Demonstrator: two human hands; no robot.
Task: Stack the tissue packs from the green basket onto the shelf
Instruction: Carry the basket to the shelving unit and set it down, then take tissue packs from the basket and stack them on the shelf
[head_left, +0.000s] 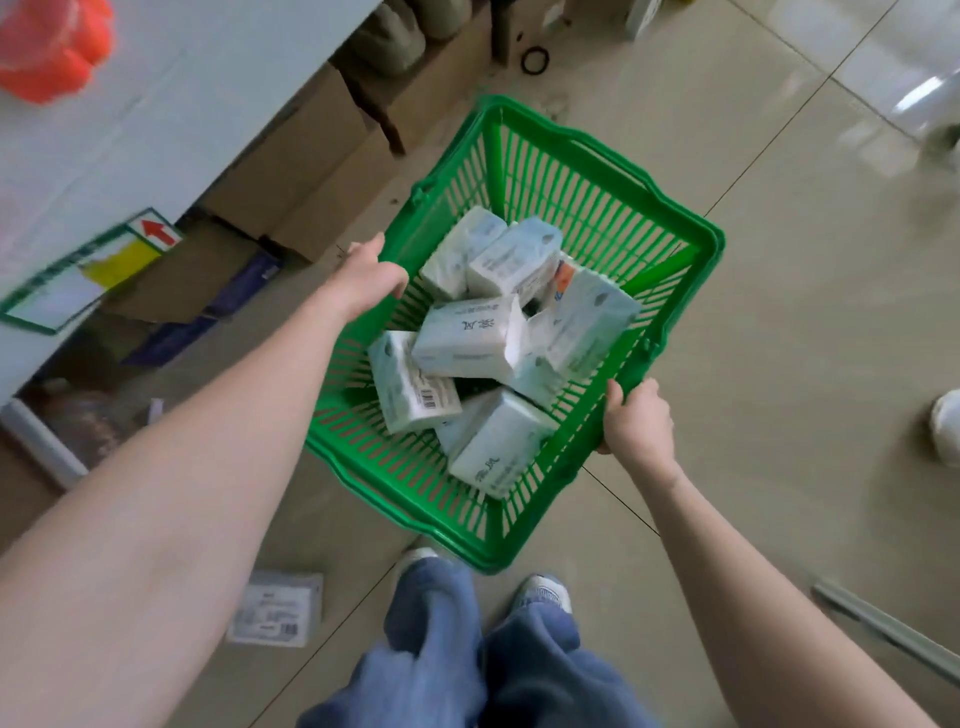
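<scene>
A person is standing and looking down at a green basket (613, 208). The basket is being held above the tan floor (779, 312), in front of the person's legs in blue jeans (441, 649). It is tipping a bit, with its far end higher in the picture.

The right hand (636, 418) is gripping the basket's rim on the right side. The thumb is lying over the top of the rim and the fingers are curling under it, so the hand is closed on the rim. The right arm is reaching forward from the lower right and is nearly straight.

The left hand (366, 278) is at the left rim of the basket. The left arm is long and straight, coming from the lower left corner. The wrist is bending down and the fingers are pointing into the basket, close together. I cannot tell if the fingers are holding the rim or just hanging over it, because the fingertips are hiding.

Inside the basket the tissue packs (462, 338) are lying in a messy heap. They are white and pale green, leaning on each other every which way. None is in a hand.

The white shelf (130, 130) is at the upper left, just beside the basket. An orange bag (52, 47) is sitting on it.
</scene>
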